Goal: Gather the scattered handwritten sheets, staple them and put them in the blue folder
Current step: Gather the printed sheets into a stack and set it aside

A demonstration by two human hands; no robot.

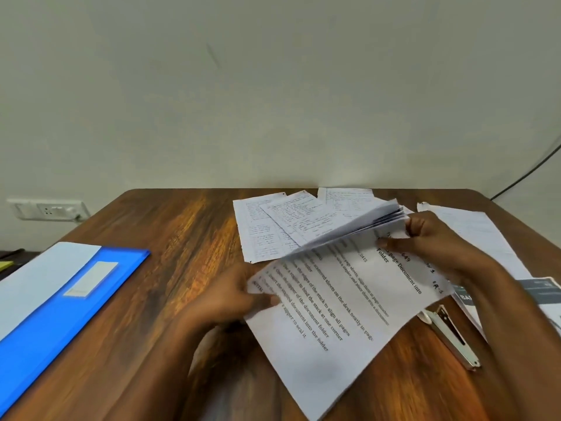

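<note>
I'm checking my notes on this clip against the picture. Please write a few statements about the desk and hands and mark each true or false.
1. The blue folder lies at the desk's left side. True.
2. The stapler is held in the right hand. False: it lies on the wooden desk, untouched.
3. Both hands hold paper. True: the left hand grips the printed sheet, and the right pinches the fanned stack.
4. All handwritten sheets are gathered. False: several still lie spread near the wall.
</note>
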